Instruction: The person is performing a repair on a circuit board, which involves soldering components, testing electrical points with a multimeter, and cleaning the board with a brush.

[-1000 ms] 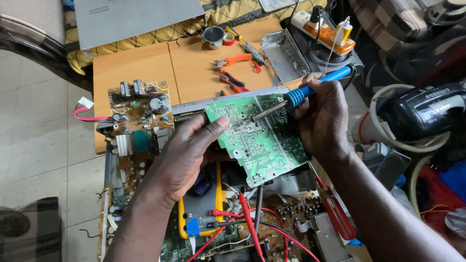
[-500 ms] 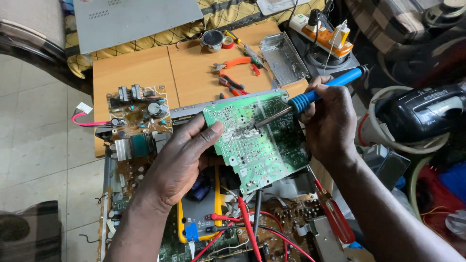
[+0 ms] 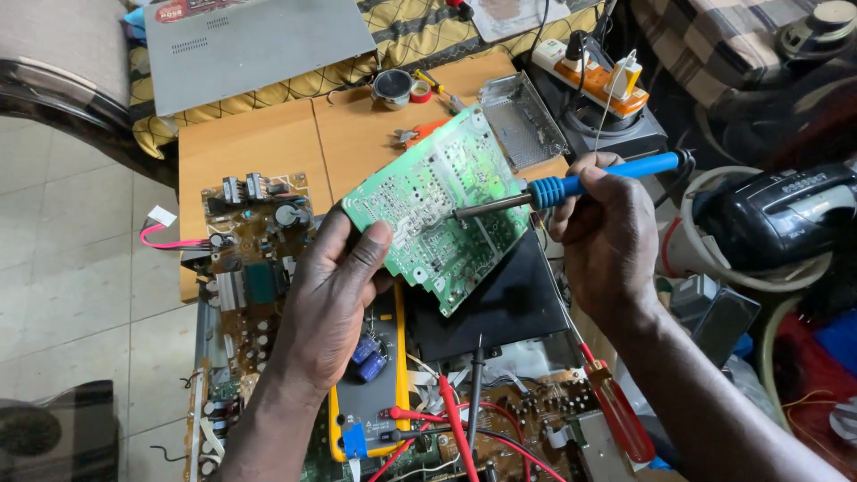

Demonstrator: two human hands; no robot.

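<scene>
Left hand (image 3: 335, 303) half hides yellow multimeter (image 3: 370, 393); soldering iron (image 3: 571, 187) tip indistinct against green board (image 3: 437, 210).

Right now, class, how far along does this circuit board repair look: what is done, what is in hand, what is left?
Done: the green board is out and raised, solder side up, in the left hand. In hand: the right hand holds the blue soldering iron, its tip on the board. Left: the meter and its probe leads lie unused below; which joints are finished cannot be told.
</scene>
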